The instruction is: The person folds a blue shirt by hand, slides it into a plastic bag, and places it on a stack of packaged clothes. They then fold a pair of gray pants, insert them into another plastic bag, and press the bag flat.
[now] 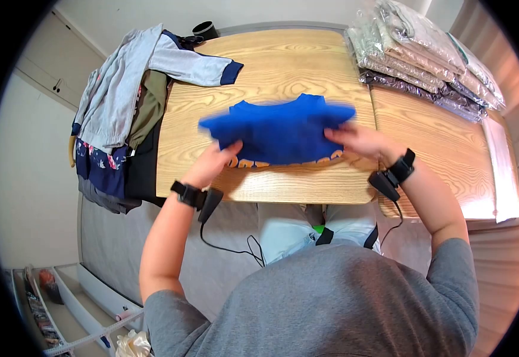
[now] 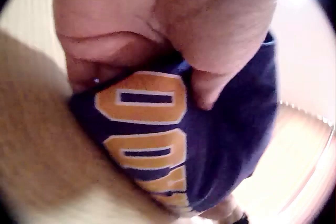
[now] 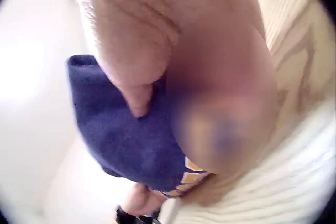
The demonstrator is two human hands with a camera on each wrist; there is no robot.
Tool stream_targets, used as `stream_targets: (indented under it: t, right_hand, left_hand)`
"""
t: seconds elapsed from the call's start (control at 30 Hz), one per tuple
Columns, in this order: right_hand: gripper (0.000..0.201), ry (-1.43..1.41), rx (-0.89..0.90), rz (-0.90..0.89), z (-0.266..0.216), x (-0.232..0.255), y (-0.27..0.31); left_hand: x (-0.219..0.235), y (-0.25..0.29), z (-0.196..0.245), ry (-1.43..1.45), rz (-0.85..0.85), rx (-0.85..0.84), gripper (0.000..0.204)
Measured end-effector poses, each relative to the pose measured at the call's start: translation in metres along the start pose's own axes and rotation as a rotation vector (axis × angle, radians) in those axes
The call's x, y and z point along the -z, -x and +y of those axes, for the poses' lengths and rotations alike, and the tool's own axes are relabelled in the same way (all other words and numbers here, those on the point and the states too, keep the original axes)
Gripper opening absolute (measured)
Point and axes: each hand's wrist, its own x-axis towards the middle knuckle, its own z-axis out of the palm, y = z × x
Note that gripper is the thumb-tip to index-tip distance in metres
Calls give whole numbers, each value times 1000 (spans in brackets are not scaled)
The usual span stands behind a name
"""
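Note:
A blue garment [image 1: 280,131] with orange block lettering [image 2: 142,98] along its lower edge hangs folded between both hands over the wooden table. On its left side, my left hand [image 1: 215,162] pinches the cloth, thumb on the plain face and fingers behind the lettered edge. My right hand [image 1: 363,140] grips the opposite side, its thumb [image 3: 139,100] pressed on the blue cloth in the right wrist view. Part of that hand's fingers is blurred there. The garment's outer ends are smeared by motion in the head view.
Grey, olive and navy floral clothes [image 1: 119,89] lie piled over the table's left side. Clear-bagged folded garments [image 1: 420,53] are stacked at the back right. A black cup-shaped bin [image 1: 205,30] stands behind the wooden table [image 1: 259,65]. Cables hang from both wrist cameras.

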Motion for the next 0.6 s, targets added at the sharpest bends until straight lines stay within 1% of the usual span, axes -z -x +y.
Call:
stream_targets:
  t: [0.03,0.07,0.1,0.13,0.2,0.27,0.33,0.4,0.47,0.5,0.57,0.6]
  right_hand:
    - [40,-281,-96,43,3,2,-13]
    - [44,-313,-132,23,2,12,-17]
    - [41,-444,-268,159,-5,6,-22]
    - [40,-466,-275,133,-8,7,-22]
    - [39,-488,-279,108,-11,9,-24]
    - [36,-421,-264,161,-8,4,-26]
    - [33,-433,-250,184,-11,2,-19]
    - [30,-445,-236,210,-10,2,-17]
    - [25,-509,-268,291,-3,2,-20]
    - [25,-508,-265,293,0,1,-22]
    - [25,-465,-279,382,3,1,-26]
    - [25,-398,-287,419,-1,-2,-23]
  left_hand:
    - [-1,-11,-4,287,-40,85,39]
    - [2,-22,-10,345,-49,235,43]
    - [5,-31,-11,401,-58,383,47]
    - [4,-37,-13,391,-33,406,51]
    - [4,-42,-12,383,-4,405,51]
    - [2,-39,-5,379,21,414,51]
    - [3,-39,5,450,58,435,47]
    - [6,-44,-1,454,40,454,48]
    - [9,-52,-13,461,23,476,48]
    - [10,-56,-16,410,25,488,47]
    - [15,-64,-19,353,30,494,46]
    - [14,-64,-14,230,65,508,46]
